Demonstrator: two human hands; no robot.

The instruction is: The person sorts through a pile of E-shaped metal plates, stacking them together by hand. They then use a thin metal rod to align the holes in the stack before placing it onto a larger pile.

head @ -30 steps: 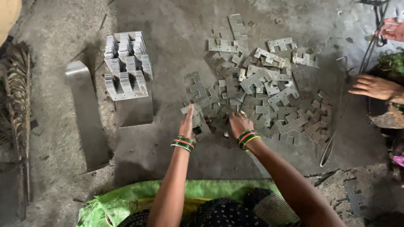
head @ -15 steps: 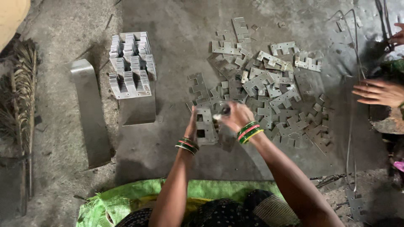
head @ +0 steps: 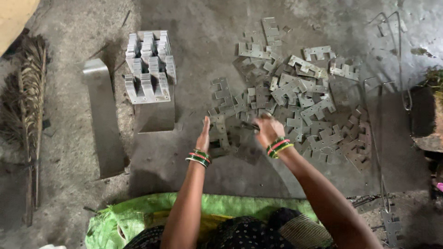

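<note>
Flat grey metal brackets [head: 300, 97] lie scattered in a loose heap on the concrete floor. My left hand [head: 203, 136], edge-on with fingers straight, rests against a few brackets at the near left edge of the heap. My right hand [head: 267, 130] is closed around a small metal bracket [head: 251, 125] just above the heap's near edge. Both wrists wear coloured bangles. To the left stands a neat stack of sorted brackets [head: 148, 67] in rows on a metal plate [head: 157, 117].
A bent metal strip [head: 102, 122] lies left of the stack, and a broom [head: 28, 115] lies at the far left. Bent wire rods [head: 383, 138] lie at the right beside a dark block [head: 427, 117]. A green sack [head: 152, 212] lies under my knees.
My right hand rose from the heap and closed on a bracket. The left hand stayed at the heap's edge. Another person's hand at the right has gone out of view.
</note>
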